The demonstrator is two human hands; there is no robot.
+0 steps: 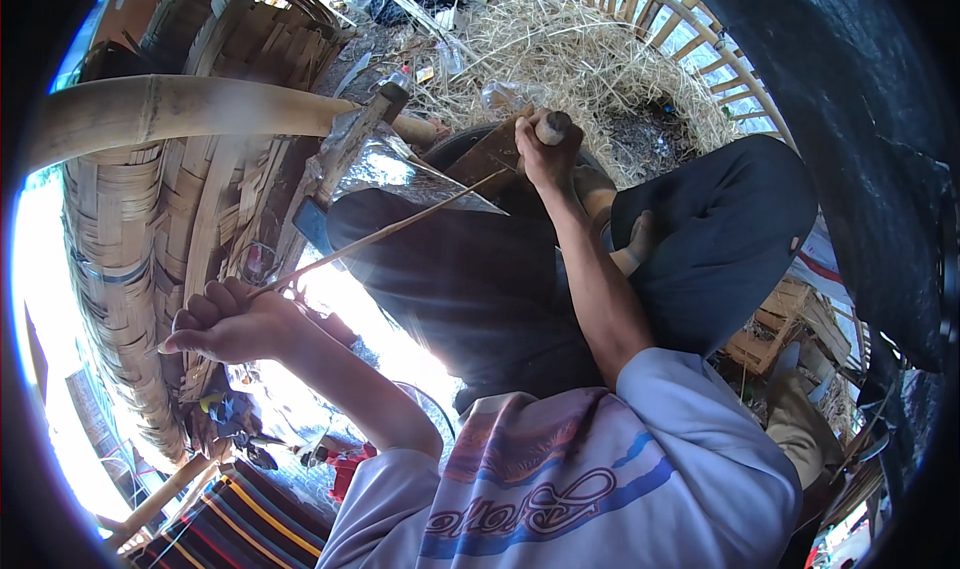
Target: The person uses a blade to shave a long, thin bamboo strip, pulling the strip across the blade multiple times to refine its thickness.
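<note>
My left hand [228, 321] is closed around one end of a thin bamboo strip [385, 231], out at the left beyond my knee. The strip slants up to the right, over my dark trousers. Its far end meets the broad brown blade of a machete [492, 155] in front of my legs. My right hand [550, 151] is wrapped round the machete's handle, whose rounded wooden end [555, 122] pokes out above the fist. The exact contact between strip and blade is too small to make out. A bare foot [638, 239] shows beside my right forearm.
Large woven bamboo baskets [115, 229] stand at the left, with a thick bamboo pole [200, 107] across them. Straw-like shavings [560, 54] lie ahead. A slatted bamboo rim [700, 29] curves at the far right, next to dark sheeting [840, 89]. Striped cloth [240, 519] lies lower left.
</note>
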